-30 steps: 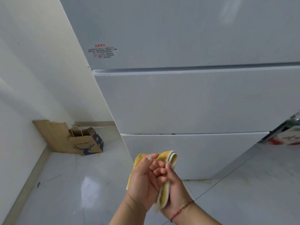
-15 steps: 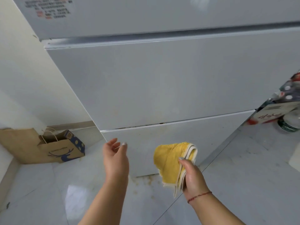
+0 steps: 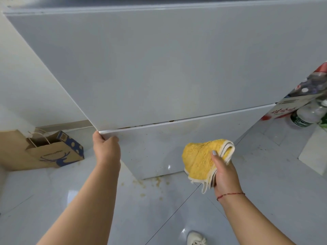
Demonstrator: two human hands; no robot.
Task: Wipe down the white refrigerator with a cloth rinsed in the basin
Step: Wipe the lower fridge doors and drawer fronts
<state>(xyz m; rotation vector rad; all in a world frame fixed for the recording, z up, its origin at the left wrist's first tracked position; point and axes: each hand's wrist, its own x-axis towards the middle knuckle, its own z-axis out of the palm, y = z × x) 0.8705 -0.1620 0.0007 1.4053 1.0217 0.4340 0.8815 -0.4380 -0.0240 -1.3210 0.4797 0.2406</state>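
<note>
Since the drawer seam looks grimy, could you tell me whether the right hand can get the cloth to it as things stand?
Probably yes: the right hand holds the cloth just below the seam, with nothing between them.

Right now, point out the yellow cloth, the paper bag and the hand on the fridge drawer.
yellow cloth (image 3: 198, 160), head view, fuzzy face.
paper bag (image 3: 53, 154), head view, printed front.
left hand (image 3: 106, 147), head view, back of hand.

A tall white glossy refrigerator (image 3: 159, 68) is filling the upper and centre frame, brown grime showing along the seam above its bottom drawer. A folded yellow terry cloth with cream edging (image 3: 200, 160) is hanging at lower right, clear of the drawer front.
</note>
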